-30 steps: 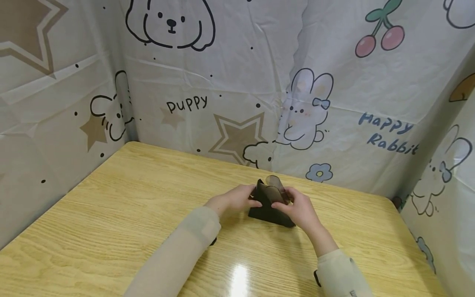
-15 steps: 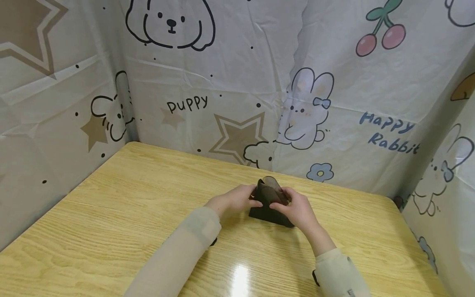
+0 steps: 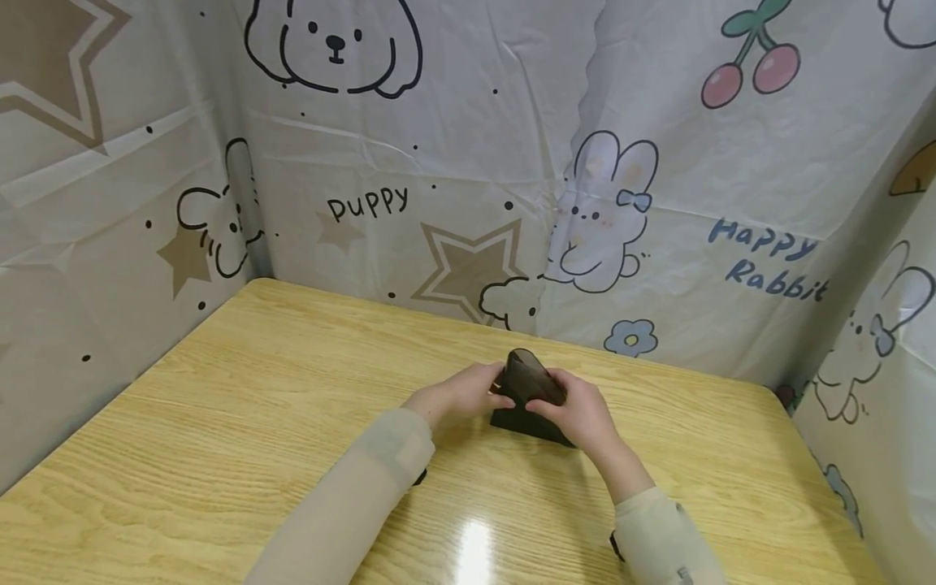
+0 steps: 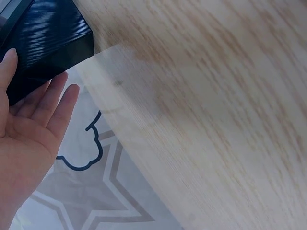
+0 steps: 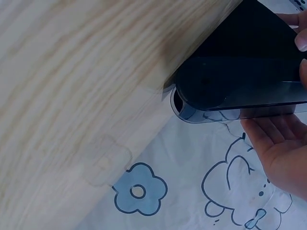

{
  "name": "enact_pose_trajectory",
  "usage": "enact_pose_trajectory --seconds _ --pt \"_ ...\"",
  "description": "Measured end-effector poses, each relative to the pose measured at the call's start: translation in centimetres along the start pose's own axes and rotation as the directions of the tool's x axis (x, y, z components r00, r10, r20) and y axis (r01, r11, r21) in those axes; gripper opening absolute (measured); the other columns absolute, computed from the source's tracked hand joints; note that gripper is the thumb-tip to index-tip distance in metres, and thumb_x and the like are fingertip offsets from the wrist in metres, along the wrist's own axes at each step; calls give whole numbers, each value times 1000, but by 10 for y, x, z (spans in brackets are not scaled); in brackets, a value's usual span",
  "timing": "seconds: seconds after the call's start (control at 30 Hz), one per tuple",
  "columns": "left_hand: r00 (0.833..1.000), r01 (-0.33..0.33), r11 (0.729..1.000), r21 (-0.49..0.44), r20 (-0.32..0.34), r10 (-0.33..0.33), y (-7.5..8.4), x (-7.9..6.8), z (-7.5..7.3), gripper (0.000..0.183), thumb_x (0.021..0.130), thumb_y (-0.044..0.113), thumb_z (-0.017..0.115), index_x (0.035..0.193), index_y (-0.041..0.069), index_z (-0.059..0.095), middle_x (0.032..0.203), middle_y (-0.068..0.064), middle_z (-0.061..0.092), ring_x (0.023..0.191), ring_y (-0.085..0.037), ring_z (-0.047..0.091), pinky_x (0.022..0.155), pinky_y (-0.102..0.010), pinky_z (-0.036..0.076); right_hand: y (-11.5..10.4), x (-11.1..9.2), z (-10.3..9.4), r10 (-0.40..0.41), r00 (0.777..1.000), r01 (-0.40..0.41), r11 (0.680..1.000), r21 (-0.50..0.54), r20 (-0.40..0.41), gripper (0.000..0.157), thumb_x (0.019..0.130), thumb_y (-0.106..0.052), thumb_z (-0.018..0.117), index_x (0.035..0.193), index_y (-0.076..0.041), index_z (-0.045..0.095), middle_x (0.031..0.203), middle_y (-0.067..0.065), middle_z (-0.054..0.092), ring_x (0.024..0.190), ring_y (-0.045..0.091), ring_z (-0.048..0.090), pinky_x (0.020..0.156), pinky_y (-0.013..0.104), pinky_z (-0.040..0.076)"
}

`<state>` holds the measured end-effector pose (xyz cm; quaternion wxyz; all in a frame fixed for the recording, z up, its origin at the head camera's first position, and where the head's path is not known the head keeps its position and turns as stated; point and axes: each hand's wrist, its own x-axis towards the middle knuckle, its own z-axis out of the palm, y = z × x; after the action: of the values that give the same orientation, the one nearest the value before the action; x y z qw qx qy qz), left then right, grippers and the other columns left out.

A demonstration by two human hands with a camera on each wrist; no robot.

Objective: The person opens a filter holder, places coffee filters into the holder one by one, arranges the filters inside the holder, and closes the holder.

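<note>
A black wedge-shaped box (image 3: 528, 424) with a ribbed face stands on the wooden table. Against its upper part lies a smoky see-through cover (image 3: 535, 380) with a rounded end. My left hand (image 3: 471, 392) holds the box's left end, thumb in front and fingers behind; the left wrist view shows the box's ribbed corner (image 4: 53, 36) between thumb and fingers. My right hand (image 3: 585, 410) grips the cover's right part, its thumb in front. From the right wrist, the clear rim (image 5: 206, 116) sits along the dark body, with the right fingers (image 5: 276, 136) beneath it.
The wood-grain table (image 3: 292, 390) spreads around both hands. Behind it hangs a pale cloth (image 3: 453, 146) printed with cartoon animals and stars, and its sides close in the left and right. A light glare (image 3: 474, 552) shows near the front.
My right hand has shifted slightly left with the smoky cover, which now lies closer against the black box. The gap between them at the top has narrowed. The left hand stays in place.
</note>
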<state>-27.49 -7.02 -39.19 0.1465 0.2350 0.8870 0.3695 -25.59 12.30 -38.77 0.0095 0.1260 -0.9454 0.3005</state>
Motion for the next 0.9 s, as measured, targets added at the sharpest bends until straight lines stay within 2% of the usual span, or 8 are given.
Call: enact_pose_trajectory --seconds 0.23,0.43,0.63,0.8,0.9 --pt "1000 -20 1000 7 -4 20 -1 0 1 37 92 18 60 126 7 50 125 -10 59 115 -24 57 97 -37 45 -1 -2 1 1 1000 -1 1000 -9 -1 53 81 -32 73 125 -7 57 117 14 64 99 27 61 84 44 48" --pt "1000 0 1000 21 -9 1 0 -2 1 38 91 20 60 126 8 50 125 -10 59 116 -24 57 98 -37 45 -2 -2 3 -10 1000 10 999 -45 -2 53 82 -31 72 125 -5 56 116 14 64 98 27 61 84 44 48" --pt "999 30 990 139 -31 -26 -5 -3 4 39 93 29 56 127 10 49 128 -9 58 120 -24 54 100 -40 43 -3 -2 9 -18 1000 18 996 -83 -7 56 83 -32 70 128 -4 54 117 16 64 100 29 62 85 45 49" --pt "997 62 969 240 -53 -50 -7 -1 7 40 95 35 53 126 11 48 129 -8 58 121 -23 54 100 -40 42 -4 -2 11 1 1000 -4 993 -121 -19 55 84 -36 69 127 -5 55 114 16 65 93 27 63 80 43 50" --pt "995 91 950 299 -73 -72 -8 -1 9 39 95 37 51 123 11 50 125 -7 61 116 -23 57 99 -41 43 -5 -1 13 13 1000 -18 986 -164 -26 54 84 -38 67 126 -5 56 110 15 67 89 26 64 76 43 51"
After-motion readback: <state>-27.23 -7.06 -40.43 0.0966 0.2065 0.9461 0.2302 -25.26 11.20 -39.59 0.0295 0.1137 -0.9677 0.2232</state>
